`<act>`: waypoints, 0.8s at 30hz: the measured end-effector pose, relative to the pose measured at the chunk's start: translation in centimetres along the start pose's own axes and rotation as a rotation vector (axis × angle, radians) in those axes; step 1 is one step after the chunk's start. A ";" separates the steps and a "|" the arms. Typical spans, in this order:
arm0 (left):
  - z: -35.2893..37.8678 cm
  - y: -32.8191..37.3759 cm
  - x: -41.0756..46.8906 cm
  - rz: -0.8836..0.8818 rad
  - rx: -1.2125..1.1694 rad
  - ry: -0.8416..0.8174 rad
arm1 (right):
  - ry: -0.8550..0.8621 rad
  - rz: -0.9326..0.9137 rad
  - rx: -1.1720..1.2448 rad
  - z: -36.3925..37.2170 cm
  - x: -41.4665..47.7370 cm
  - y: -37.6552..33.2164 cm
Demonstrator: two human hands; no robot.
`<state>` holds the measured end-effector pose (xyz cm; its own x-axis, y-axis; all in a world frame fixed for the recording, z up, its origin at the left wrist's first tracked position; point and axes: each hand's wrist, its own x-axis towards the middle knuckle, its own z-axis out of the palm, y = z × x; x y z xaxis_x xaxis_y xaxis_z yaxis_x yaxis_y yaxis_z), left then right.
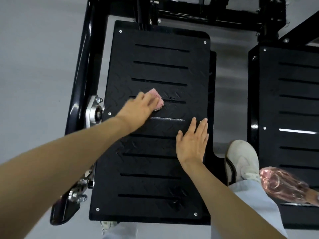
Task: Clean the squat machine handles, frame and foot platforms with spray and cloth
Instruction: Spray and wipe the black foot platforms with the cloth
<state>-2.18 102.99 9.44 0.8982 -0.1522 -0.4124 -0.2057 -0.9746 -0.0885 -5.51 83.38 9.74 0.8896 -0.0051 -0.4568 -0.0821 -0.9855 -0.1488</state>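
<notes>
A: Where was the work when you looked?

B: On the left foot platform [155, 126], a black slab of checker-plate metal with long slots across it and a small screw at each corner. The left hand [139, 107] pressed a pink cloth [158, 99] onto it about midway up, near the left side, fingers closed down over the cloth. The right hand [193, 144] lay flat, fingers spread and holding nothing, on the platform's right part, nearer the person.

A: And the spray?

B: I couldn't see any bottle. Something pink and crinkly [283, 183] sat blurred at the right edge; I couldn't tell what it was.

A: What could have gone wrong from there?

B: The cloth had a ragged, fringed edge, and that raised tread looked grabby. My guess is the fringe could have snagged in a slot, or on a screw head. A wet plate could also have let the bracing palm slide.

A: Anything else nearby?

B: The glossy black frame tube [81, 75] ran along the left, with a bright metal bearing bracket [94, 109] and bolts just beside the wiping hand, so knuckles might have knocked them. A white shoe [241, 157] stood between this and the right platform [290, 126].
</notes>
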 end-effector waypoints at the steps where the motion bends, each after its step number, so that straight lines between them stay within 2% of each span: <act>1: 0.0 -0.8 0.1 -0.053 0.027 -0.012 | -0.012 -0.004 -0.013 0.1 -0.1 0.4; 4: 0.0 -2.2 0.9 -0.500 -0.114 0.020 | -0.019 -0.007 -0.040 0.4 0.1 1.7; 6: -0.3 -0.8 1.7 -0.628 -0.218 0.017 | -0.020 -0.013 -0.038 0.4 0.2 2.4; 8: -0.6 1.7 2.4 -0.513 -0.206 0.020 | -0.014 -0.029 -0.030 0.1 0.5 2.8; 11: -0.8 3.3 2.7 -0.085 0.020 0.045 | -0.008 -0.027 -0.021 -0.4 1.2 3.1; 12: -0.8 2.8 2.8 -0.021 0.099 0.043 | -0.013 -0.018 -0.011 -0.5 1.4 3.1; 14: -0.7 1.7 3.0 -0.154 0.130 0.056 | -0.022 -0.007 0.001 -0.5 1.5 3.2; 16: -0.9 2.0 3.2 -0.407 0.007 0.071 | -0.036 -0.003 -0.007 -0.4 1.5 3.2; 18: -1.6 3.9 3.5 -0.523 -0.099 0.041 | -0.051 -0.011 -0.021 -0.3 1.5 3.3; 19: -1.7 5.2 3.5 -0.484 -0.118 0.046 | -0.055 -0.013 -0.020 -0.4 1.6 3.4; 20: -1.6 6.3 3.5 -0.369 -0.108 0.076 | -0.054 -0.014 -0.014 -0.6 1.7 3.3; 23: -1.6 7.1 3.2 0.159 0.070 0.126 | -0.047 -0.005 0.007 -0.9 2.1 3.2; 24: -1.6 6.1 3.6 0.237 0.140 0.112 | -0.050 -0.001 0.008 -0.9 2.2 3.1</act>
<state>0.40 96.24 8.84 0.8545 -0.3974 -0.3344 -0.4593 -0.8789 -0.1291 -3.42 80.14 9.11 0.8663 0.0045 -0.4995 -0.0847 -0.9841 -0.1559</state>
